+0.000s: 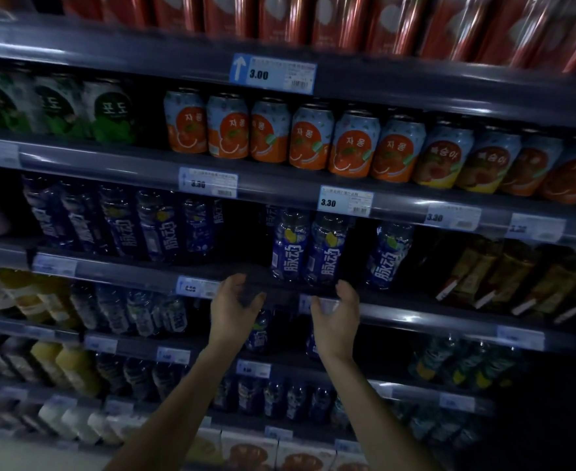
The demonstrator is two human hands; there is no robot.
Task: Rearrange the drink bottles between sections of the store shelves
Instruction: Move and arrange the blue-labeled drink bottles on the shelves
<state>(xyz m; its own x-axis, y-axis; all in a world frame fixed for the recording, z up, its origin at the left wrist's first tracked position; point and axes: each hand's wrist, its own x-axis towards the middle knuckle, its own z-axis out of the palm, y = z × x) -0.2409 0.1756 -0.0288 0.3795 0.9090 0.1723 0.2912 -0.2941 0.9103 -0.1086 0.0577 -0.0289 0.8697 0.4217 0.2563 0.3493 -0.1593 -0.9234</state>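
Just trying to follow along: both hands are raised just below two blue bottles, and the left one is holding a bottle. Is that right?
Not quite: the left hand holds nothing; its fingers are loosely curled and empty, as the head view shows. Both hands, the right hand too, are raised just below the two blue bottles.

Red cans [280, 18] at the top are smeared by blur and cut off by the upper edge. Green cans [52, 103] run out of the left edge, print soft. The left hand [235, 300] covers part of a price tag [193, 287], its number unreadable. A blue bottle [260, 328] is half hidden behind that wrist. Cartons [249, 452] are cut by the bottom edge; lower right bottles [450, 360] sink into dimness
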